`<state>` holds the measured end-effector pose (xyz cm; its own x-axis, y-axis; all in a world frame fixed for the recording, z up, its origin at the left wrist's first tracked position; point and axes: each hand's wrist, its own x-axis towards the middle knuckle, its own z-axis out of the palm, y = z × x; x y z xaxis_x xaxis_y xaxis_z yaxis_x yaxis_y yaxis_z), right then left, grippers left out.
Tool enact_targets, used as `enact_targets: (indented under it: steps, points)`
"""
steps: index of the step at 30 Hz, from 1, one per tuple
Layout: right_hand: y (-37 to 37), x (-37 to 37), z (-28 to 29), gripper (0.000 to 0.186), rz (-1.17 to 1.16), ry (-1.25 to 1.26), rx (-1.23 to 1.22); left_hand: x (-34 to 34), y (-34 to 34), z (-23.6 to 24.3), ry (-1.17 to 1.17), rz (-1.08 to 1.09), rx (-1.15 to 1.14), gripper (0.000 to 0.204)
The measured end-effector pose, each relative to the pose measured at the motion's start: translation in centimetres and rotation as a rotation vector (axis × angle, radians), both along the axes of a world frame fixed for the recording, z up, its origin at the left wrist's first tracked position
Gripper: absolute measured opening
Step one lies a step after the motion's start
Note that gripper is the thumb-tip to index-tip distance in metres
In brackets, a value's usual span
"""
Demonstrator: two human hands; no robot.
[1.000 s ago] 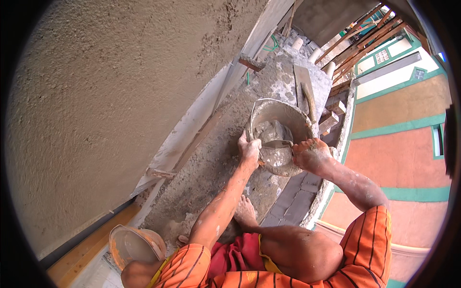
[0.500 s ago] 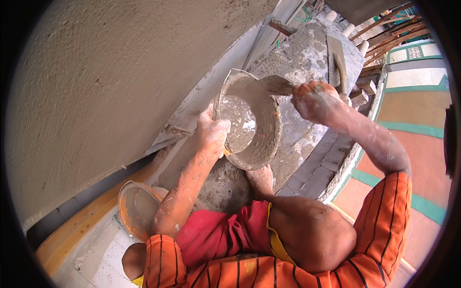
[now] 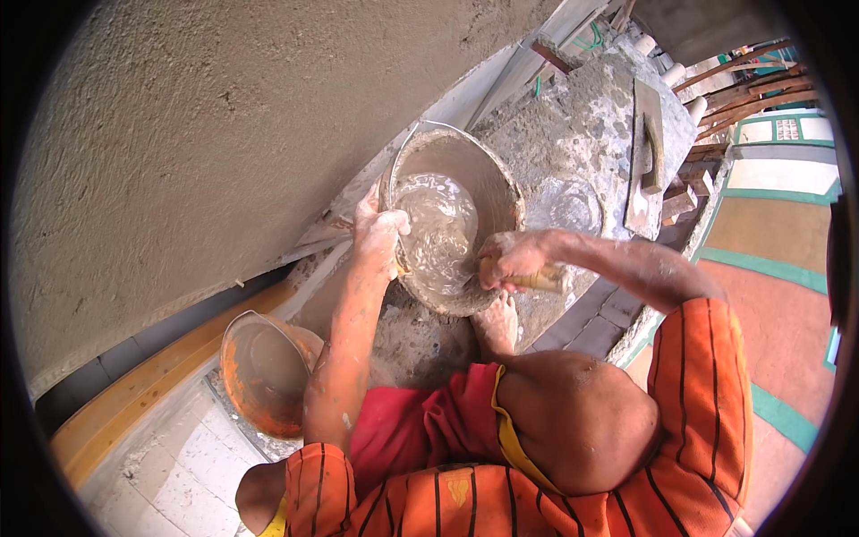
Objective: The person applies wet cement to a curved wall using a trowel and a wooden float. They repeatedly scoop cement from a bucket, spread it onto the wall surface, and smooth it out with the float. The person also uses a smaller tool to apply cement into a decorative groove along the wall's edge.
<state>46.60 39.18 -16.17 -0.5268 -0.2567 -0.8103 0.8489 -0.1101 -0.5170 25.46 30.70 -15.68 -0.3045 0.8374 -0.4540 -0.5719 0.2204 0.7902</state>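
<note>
Evidently, the right hand, elbow bent, encloses a handle; the left hand clasps a bucket.

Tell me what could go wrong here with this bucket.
The mix looks runny, so a brisk stroke of the tool in the right hand might splash the bare foot close to the bucket.
The left hand grips the bucket at one side; a slip could let it tip.
The float lies near the slab's edge, so a bump might knock it off.
</note>
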Motion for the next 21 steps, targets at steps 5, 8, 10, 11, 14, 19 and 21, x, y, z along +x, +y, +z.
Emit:
enact_targets:
  steps: [5, 8, 10, 11, 14, 19, 21]
  points:
    - [-3.5, 1.3, 0.1, 0.022, -0.753, -0.065, -0.344, 0.5, 0.8, 0.2, -0.031, -0.14, 0.028, 0.06]
    - [-3.3, 0.9, -1.5, 0.027, -1.001, -0.029, -0.744, -0.1, 0.5, 0.2, -0.018, -0.141, 0.059, 0.059]
    - [-2.5, 0.7, -1.6, 0.028, -1.12, -0.02, -0.811, 0.0, 0.5, 0.3, -0.039, -0.1, 0.056, 0.06]
    - [-2.1, 0.8, -1.6, 0.029, -1.181, -0.018, -0.843, -0.4, 0.3, -0.1, -0.032, -0.061, 0.037, 0.06]
    - [-0.8, 1.7, -0.7, 0.029, -1.395, 0.056, -1.096, -0.9, -0.2, -0.6, -0.032, 0.06, -0.048, 0.059]
    - [1.8, 4.8, 6.2, 0.035, -0.789, -0.015, -0.381, -1.2, -1.2, -1.4, -0.018, 0.081, -0.066, 0.055]
    - [3.9, 5.0, 10.0, 0.036, -0.457, 0.069, 0.07, -1.0, -0.3, -0.4, -0.033, 0.11, -0.045, 0.054]
